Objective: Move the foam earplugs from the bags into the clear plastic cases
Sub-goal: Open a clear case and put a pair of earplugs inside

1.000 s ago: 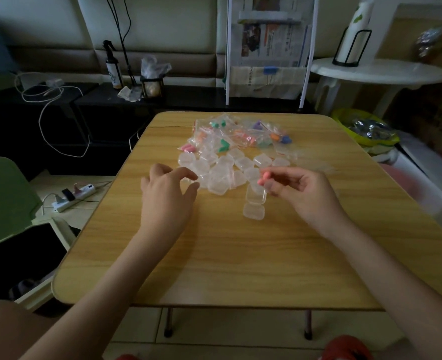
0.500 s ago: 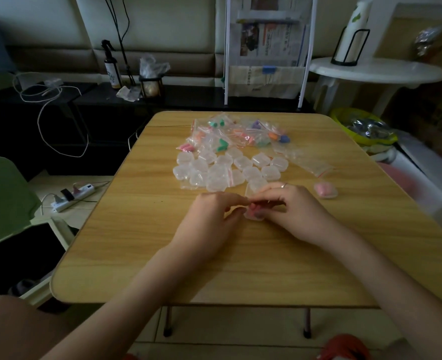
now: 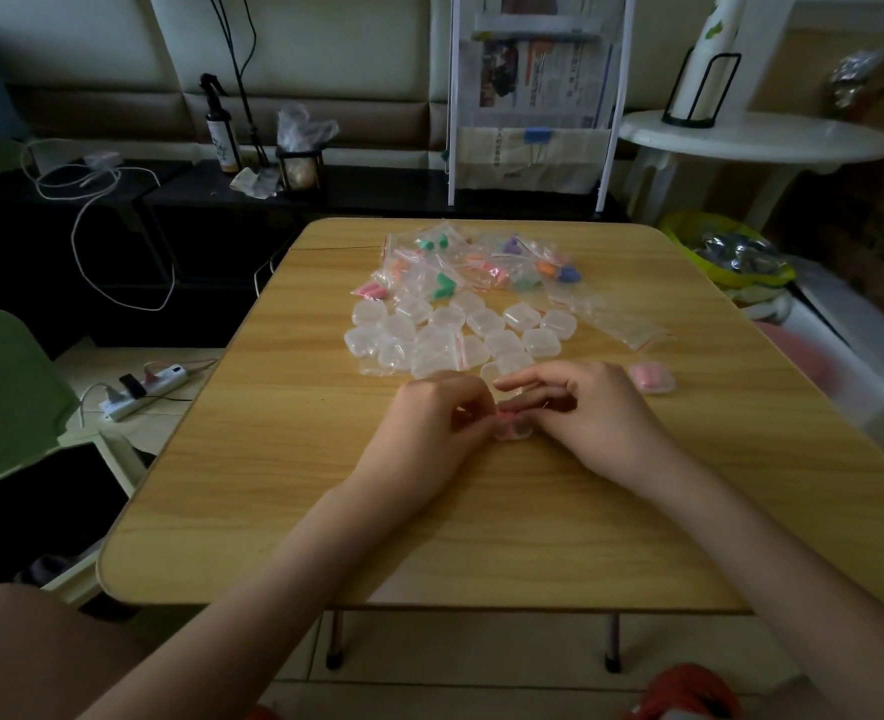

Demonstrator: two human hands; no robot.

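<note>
My left hand (image 3: 432, 431) and my right hand (image 3: 593, 415) meet at mid-table over one small clear case (image 3: 512, 430) with pink earplugs in it; fingers of both hands pinch it, so much of it is hidden. A closed case holding pink earplugs (image 3: 650, 377) lies to the right of my right hand. Behind my hands sits a cluster of several empty clear cases (image 3: 445, 332). Farther back lies a heap of small zip bags with coloured earplugs (image 3: 473, 265), green, purple, orange and pink. An emptied bag (image 3: 619, 324) lies right of the cases.
The wooden table (image 3: 325, 491) has bare surface in front of and beside my hands. A green chair (image 3: 3, 397) and a power strip (image 3: 141, 392) are on the left. A white round table (image 3: 751, 140) and a yellow-green bowl (image 3: 725, 252) stand at the right.
One second ago my right hand held a pink earplug above an open case and my left hand hovered open. Both hands have since come together on the case, nearer to me.
</note>
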